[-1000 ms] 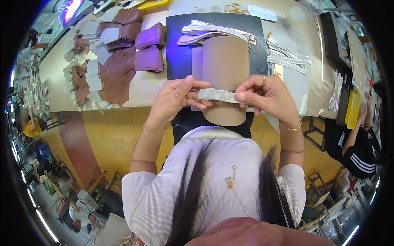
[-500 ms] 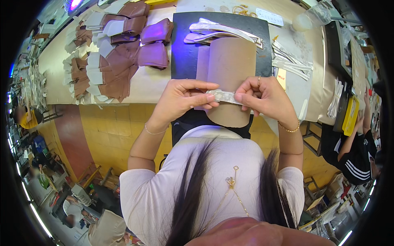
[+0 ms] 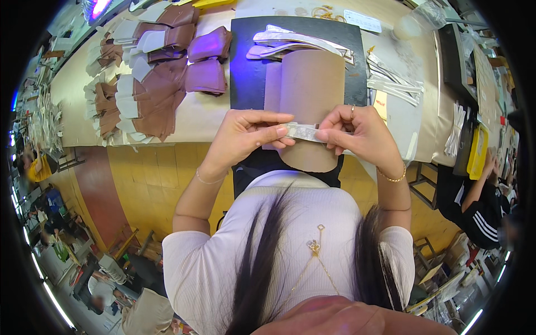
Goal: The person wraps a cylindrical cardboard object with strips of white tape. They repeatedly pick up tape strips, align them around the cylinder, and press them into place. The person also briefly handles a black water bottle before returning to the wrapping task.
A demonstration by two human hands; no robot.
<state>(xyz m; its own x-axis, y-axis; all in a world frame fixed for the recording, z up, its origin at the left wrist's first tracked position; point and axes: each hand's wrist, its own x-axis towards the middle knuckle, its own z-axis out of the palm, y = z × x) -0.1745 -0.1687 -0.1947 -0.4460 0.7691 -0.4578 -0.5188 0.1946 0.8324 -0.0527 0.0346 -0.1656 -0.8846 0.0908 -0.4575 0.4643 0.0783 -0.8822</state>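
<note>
A short pale strip [image 3: 302,132] with a mottled silvery-white face is stretched between my two hands. My left hand [image 3: 249,133] pinches its left end between thumb and fingers. The right end is gripped by my right hand [image 3: 360,133], thumb on top and fingers curled beneath. Just under the strip lies a curved brown cardboard form [image 3: 312,84], its near end projecting past the table edge. It rests on a black mat [image 3: 245,78]. Several long whitish strips [image 3: 298,42] lie on the mat beyond the form.
Fanned stacks of brown and grey-white pieces [image 3: 151,100] cover the table's left. More white strips [image 3: 393,84] lie right of the mat, near a clear plastic container [image 3: 416,25]. A yellow tray [image 3: 477,151] sits at far right, beside a person in black [image 3: 474,206].
Both hands keep their hold on the strip, with a slight shift of the fingers. The whole table scene has moved a little to the left in view.
</note>
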